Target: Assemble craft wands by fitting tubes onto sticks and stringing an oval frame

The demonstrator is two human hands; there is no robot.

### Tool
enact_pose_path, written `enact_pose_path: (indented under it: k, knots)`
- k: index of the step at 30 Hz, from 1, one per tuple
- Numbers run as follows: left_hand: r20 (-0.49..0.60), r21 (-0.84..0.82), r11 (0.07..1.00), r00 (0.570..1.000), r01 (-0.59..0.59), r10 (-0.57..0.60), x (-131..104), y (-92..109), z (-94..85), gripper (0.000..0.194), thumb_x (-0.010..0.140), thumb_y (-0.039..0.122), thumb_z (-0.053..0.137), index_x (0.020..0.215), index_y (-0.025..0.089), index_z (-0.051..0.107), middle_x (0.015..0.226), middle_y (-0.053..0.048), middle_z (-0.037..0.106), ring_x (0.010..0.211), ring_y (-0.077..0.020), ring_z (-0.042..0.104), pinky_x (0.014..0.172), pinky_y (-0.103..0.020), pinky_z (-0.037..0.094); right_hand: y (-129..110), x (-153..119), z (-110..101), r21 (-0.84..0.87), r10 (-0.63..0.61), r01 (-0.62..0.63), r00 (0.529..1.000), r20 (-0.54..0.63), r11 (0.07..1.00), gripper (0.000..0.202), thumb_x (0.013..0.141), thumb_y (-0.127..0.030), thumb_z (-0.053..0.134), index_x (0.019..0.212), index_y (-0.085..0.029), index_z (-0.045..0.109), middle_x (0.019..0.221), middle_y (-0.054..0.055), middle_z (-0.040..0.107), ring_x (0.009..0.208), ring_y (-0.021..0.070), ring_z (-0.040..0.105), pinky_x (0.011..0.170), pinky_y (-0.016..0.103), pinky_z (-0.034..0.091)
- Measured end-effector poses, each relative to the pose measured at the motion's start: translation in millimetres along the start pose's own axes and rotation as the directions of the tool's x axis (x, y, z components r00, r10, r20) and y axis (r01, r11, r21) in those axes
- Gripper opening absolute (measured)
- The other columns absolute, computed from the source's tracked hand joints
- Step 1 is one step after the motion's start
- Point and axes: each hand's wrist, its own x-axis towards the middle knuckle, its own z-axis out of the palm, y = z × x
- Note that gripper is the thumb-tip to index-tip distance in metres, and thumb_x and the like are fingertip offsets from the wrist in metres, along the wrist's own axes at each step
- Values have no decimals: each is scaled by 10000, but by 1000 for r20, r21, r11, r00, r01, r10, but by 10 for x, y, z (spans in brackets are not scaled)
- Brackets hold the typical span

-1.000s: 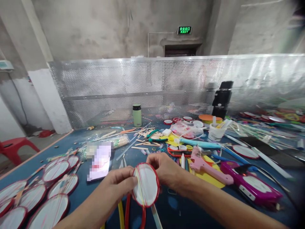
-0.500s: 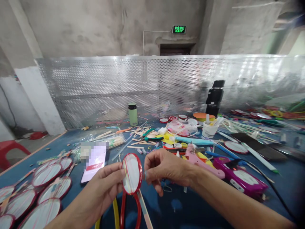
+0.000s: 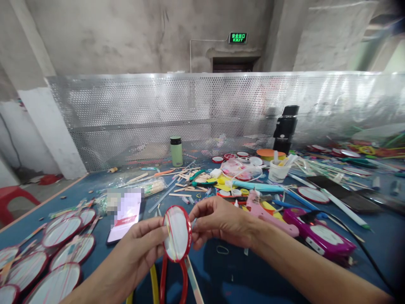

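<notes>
My left hand (image 3: 147,238) is closed on the left edge of a red-rimmed round disc (image 3: 179,240) with a white face, like a small hand drum. Pale yellow and pink bands run across that face, and a patterned flat stick (image 3: 193,278) slants down from beneath it. My right hand (image 3: 213,221) is pinched at the disc's right rim, on a tiny bluish piece that is mostly hidden by the fingers. Red-handled scissors (image 3: 184,280) lie below the disc, beside a yellow handle (image 3: 154,283).
Several similar red-rimmed discs (image 3: 61,232) lie at the left, near a phone (image 3: 128,215). To the right are a pink glue gun (image 3: 262,215) and a purple device (image 3: 319,234) with a black cable. Pliers (image 3: 202,183), a white cup (image 3: 278,172) and a green bottle (image 3: 176,152) stand or lie farther back.
My right hand has drawn its fingers together and come in against the disc's right rim. The disc has shifted slightly right and down, its face turned more toward me.
</notes>
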Motion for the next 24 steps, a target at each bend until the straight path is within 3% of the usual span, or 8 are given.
enact_pose_path:
  k: [6, 11, 18, 24]
  knots:
    - [25, 11, 1000, 1000, -7, 7, 25, -3, -32, 120, 726, 234, 781, 813, 153, 770, 692, -40, 715, 604, -104, 626, 631, -180, 531, 29, 10, 4, -226, -28, 4, 994, -103, 974, 317, 622, -369, 811, 673, -112, 631, 576, -5, 657, 387, 84, 583, 356, 183, 499]
    - [-36, -23, 1000, 999, 6, -6, 34, 13, -22, 148, 652, 224, 835, 764, 154, 769, 679, -34, 717, 589, -100, 630, 623, -176, 538, 20, 20, -9, -276, -37, -23, 977, -212, 961, 271, 661, -317, 756, 613, -150, 547, 490, -46, 601, 322, 73, 526, 285, 162, 430]
    - [-46, -13, 1000, 999, 0, -1, 18, 24, 26, 173, 634, 258, 849, 757, 158, 780, 621, -28, 701, 565, -108, 626, 593, -174, 532, 26, 35, 28, -104, -126, 107, 972, -199, 989, 254, 603, -235, 799, 717, -124, 602, 532, -25, 639, 453, 112, 628, 441, 220, 546]
    - [-34, -12, 1000, 999, 4, -5, 14, 17, -1, 177, 643, 264, 845, 776, 164, 786, 631, -30, 703, 582, -105, 625, 610, -174, 535, 5, 0, 70, -6, -112, 112, 987, -116, 994, 200, 607, -172, 773, 753, -80, 672, 588, 26, 692, 469, 118, 647, 490, 234, 569]
